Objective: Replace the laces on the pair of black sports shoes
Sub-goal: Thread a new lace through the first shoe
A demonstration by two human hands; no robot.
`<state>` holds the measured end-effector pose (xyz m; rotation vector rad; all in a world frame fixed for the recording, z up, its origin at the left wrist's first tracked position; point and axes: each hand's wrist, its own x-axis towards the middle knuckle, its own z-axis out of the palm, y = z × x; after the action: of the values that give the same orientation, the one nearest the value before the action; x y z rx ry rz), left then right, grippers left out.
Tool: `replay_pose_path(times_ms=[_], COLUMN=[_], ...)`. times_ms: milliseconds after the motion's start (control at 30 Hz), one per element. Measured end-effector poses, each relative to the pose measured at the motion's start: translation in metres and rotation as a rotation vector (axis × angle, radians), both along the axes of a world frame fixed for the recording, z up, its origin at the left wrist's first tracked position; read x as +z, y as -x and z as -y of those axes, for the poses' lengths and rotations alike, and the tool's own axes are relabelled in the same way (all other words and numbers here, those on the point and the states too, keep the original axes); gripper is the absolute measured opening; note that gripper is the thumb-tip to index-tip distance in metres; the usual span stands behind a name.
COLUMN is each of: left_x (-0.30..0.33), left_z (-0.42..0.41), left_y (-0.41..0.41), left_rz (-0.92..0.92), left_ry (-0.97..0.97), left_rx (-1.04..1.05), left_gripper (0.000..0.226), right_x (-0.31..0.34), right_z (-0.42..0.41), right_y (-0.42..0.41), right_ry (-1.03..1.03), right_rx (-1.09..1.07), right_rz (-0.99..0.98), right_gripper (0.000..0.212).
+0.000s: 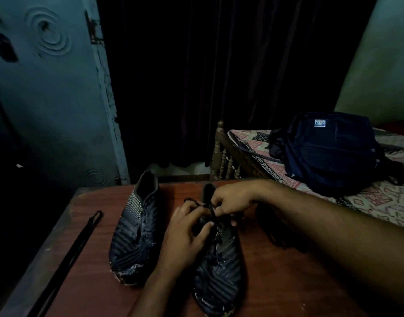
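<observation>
Two black sports shoes stand on a reddish wooden table (288,282), toes toward me. The left shoe (134,232) has bare eyelets and a frayed toe. The right shoe (219,271) carries a black lace (197,203) near its top eyelets. My left hand (185,234) rests over this shoe's tongue, fingers curled, pinching the lace. My right hand (233,202) pinches the lace just above the shoe's collar. A loose black lace (68,261) lies folded along the table's left side.
A bed with a patterned sheet (379,202) and a wooden carved footboard (223,156) stands at the right, with a dark blue backpack (329,152) on it. A dark curtain (219,76) hangs behind. The table's left edge drops off into a dark gap.
</observation>
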<state>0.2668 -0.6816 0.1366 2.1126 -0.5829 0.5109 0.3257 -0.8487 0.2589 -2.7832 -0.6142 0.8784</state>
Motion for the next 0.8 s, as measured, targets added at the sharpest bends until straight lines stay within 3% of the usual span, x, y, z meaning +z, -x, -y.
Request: replay_pose_path(times_ms=[233,400,567,800], left_x=[-0.005,-0.007,-0.005,-0.011], left_z=[0.0,-0.001,0.001,0.0], left_y=[-0.004,-0.005,-0.004,-0.007], left_rz=[0.01,0.01,0.024,0.002], left_ry=[-0.011,-0.005,0.02,0.027], left_rx=[-0.005,-0.013,-0.02,-0.024], left_gripper=[0.013,0.012,0.019,0.02], right_x=[0.002,0.004,0.002,0.01], right_z=[0.01,0.005,0.001,-0.007], right_y=[-0.005,-0.006,-0.008,-0.008], right_ry=[-0.103,-0.046,0.043,0.217], right_rx=[0.125,0.128,-0.022,0.107], right_rz=[0.208,0.119,-0.078,0.053], right_gripper=[0.009,0.012,0.021,0.022])
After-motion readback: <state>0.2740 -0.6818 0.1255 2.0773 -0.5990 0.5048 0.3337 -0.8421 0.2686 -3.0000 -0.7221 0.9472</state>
